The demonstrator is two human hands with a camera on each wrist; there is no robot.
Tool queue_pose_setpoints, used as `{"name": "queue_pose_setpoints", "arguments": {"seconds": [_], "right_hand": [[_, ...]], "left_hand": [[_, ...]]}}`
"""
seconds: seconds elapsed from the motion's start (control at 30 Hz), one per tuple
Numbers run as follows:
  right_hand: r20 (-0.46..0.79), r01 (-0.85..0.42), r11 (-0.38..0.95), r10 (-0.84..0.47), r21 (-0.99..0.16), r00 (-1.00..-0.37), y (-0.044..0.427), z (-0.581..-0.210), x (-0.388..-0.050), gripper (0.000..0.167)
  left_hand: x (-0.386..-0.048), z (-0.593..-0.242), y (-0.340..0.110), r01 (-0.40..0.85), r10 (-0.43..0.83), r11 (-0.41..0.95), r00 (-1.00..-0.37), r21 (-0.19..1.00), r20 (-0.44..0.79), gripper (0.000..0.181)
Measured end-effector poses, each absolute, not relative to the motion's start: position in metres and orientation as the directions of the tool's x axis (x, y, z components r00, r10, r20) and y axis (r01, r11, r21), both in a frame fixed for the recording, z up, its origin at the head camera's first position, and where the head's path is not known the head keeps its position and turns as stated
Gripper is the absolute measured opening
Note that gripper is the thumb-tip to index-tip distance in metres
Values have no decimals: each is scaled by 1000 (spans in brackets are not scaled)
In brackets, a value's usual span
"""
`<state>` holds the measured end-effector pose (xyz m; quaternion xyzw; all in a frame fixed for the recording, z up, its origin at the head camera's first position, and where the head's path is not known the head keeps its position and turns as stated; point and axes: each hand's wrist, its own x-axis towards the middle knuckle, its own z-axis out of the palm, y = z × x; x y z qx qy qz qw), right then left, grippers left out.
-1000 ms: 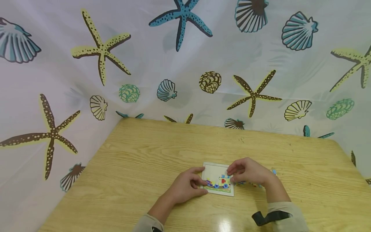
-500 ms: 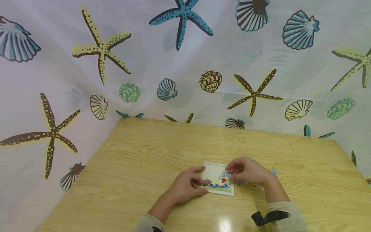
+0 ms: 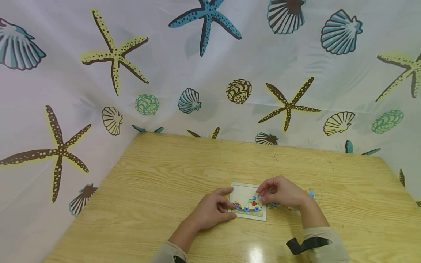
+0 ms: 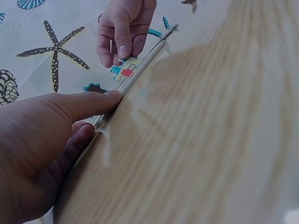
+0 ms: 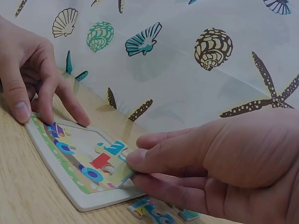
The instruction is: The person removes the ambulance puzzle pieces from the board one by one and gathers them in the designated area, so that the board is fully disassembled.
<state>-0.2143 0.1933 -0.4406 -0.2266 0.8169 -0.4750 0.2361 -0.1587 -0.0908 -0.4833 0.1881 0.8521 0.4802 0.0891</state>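
A white-framed puzzle board (image 3: 241,192) lies flat on the table, its lower part filled with a picture of a vehicle with blue wheels. At its left edge, the left hand (image 3: 209,211) rests spread fingertips and thumb on the frame and picture. Over the right side, the right hand (image 3: 284,192) pinches a puzzle piece between thumb and fingers. In the right wrist view the piece (image 5: 114,148) shows blue and red and seems tilted above the board; the fingers hide part of it. The left wrist view shows this piece (image 4: 126,72) just above the frame.
Several loose puzzle pieces (image 5: 152,212) lie beside the board's right edge, partly under the right hand and forearm. The wooden table (image 3: 184,157) meets a hanging cloth (image 3: 217,120) printed with starfish and shells at its back and sides.
The pinched piece has shifted slightly at the board's right side, with small movements of the right fingers. The left hand has kept its place.
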Motion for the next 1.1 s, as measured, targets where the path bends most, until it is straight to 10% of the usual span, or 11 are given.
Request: {"name": "queue_pose_setpoints", "arguments": {"seconds": [0.43, 1.1], "right_hand": [[-262, 39, 363, -592, -931, -762, 187, -442, -212, 24], [-255, -6, 394, -607, -919, -753, 198, -438, -213, 25]], "left_hand": [[-159, -484, -92, 251, 414, 468, -909, 847, 40, 13], [-159, -484, -91, 248, 411, 476, -911, 844, 36, 12]]}}
